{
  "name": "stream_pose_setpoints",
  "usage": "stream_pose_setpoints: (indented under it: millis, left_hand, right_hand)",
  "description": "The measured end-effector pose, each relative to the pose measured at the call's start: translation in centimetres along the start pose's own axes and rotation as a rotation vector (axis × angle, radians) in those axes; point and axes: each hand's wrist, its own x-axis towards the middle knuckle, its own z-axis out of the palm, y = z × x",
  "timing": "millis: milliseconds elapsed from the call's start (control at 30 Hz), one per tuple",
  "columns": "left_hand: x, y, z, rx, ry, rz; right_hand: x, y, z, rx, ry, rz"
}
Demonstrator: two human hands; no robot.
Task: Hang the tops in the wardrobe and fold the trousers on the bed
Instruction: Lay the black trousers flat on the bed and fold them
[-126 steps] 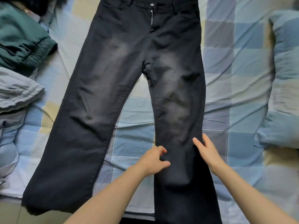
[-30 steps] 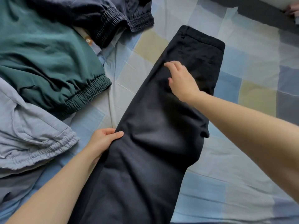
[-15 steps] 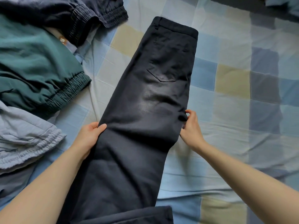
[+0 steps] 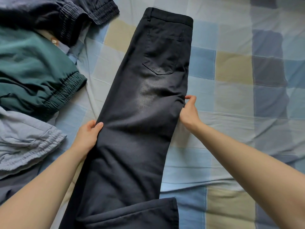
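Note:
Black trousers lie lengthwise on the checked bed sheet, folded in half leg over leg, waistband far, back pocket facing up. A leg end is turned over near the bottom edge. My left hand grips the trousers' left edge at thigh height, thumb on top. My right hand pinches the crotch point sticking out on the right edge.
A pile of garments fills the left side: a dark navy piece with ribbed cuffs at the top, a green one with an elastic hem below it, a light blue-grey one nearer me. Bare sheet spreads to the right.
The trousers, spread flat with both legs apart, have been folded leg over leg. My right hand left the hip area and took the crotch point; my left hand stays on the left edge.

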Motion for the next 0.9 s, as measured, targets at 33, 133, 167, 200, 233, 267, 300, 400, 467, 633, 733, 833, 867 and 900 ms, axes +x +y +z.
stream_pose_setpoints:
  millis: [33,133,167,200,233,267,300,400,467,633,733,833,867,900]
  left_hand:
    - [0.0,0.0,0.0,0.005,0.009,0.004]
    - [0.2,-0.1,0.0,0.038,0.037,0.013]
    - [0.3,-0.1,-0.1,0.055,0.056,0.012]
    - [0.4,-0.1,-0.3,0.072,0.081,0.013]
    - [0.4,-0.1,-0.4,0.088,0.102,0.018]
    - [0.4,-0.1,-0.5,0.103,0.115,0.022]
    - [0.4,-0.1,-0.5,0.115,0.121,0.023]
    - [-0.1,0.1,-0.5,0.123,0.125,-0.001]
    - [-1.1,0.1,-0.6,0.054,0.093,-0.027]
    - [-4.4,-0.8,-1.8,-0.034,-0.058,-0.161]
    - [-6.9,-1.5,-2.8,-0.024,-0.161,-0.243]
    - [-9.6,-2.6,-3.4,-0.052,-0.254,-0.303]
    - [-10.5,-2.9,-3.4,-0.027,-0.27,-0.31]
    - [-11.4,-3.1,-3.5,0.026,-0.279,-0.307]
  right_hand:
    - [0.3,-0.4,0.0,-0.01,0.03,0.043]
    - [0.9,-0.3,-1.0,-0.188,0.104,0.008]
    - [0.9,0.2,-1.7,-0.302,0.128,-0.071]
    - [0.8,1.0,-2.4,-0.432,0.133,-0.172]
    - [0.6,1.9,-3.2,-0.576,0.114,-0.284]
    - [0.4,2.9,-4.0,-0.727,0.07,-0.38]
    - [0.3,4.0,-4.7,-0.856,0.017,-0.443]
    - [-0.5,5.9,-5.3,-0.932,-0.037,-0.425]
    - [-1.1,6.0,-4.9,-0.854,0.033,-0.353]
    - [-3.0,3.8,-3.0,-0.848,0.226,-0.796]
    - [-4.3,2.5,-1.2,-0.462,0.17,-0.496]
    - [-6.4,1.4,0.8,0.159,-0.051,0.054]
    - [-7.0,1.3,1.5,0.251,-0.146,0.119]
    - [-7.8,1.0,2.0,0.317,-0.236,0.16]
